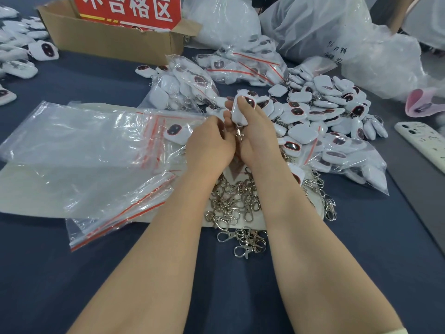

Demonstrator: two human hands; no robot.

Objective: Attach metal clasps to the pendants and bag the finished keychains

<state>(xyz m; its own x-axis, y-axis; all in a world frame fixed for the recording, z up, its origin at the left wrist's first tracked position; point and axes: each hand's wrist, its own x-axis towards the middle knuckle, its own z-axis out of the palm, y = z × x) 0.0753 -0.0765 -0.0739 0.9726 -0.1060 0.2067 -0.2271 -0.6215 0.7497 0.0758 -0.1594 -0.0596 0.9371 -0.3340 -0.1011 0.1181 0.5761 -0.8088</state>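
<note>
My right hand grips a white pendant with a dark oval face, held upright between thumb and fingers. A small metal clasp hangs from the pendant's lower end, between my two hands. My left hand has its fingers curled at that clasp, pinching it. A heap of loose silver clasps lies under my forearms. A pile of loose white pendants sits just right of my hands. Empty zip bags with red seals are spread to the left, one pendant lying on them.
Filled zip bags of pendants lie behind, more to the right. A cardboard box with a red sign stands at the back left. Large plastic sacks fill the back right. A phone lies at the right edge.
</note>
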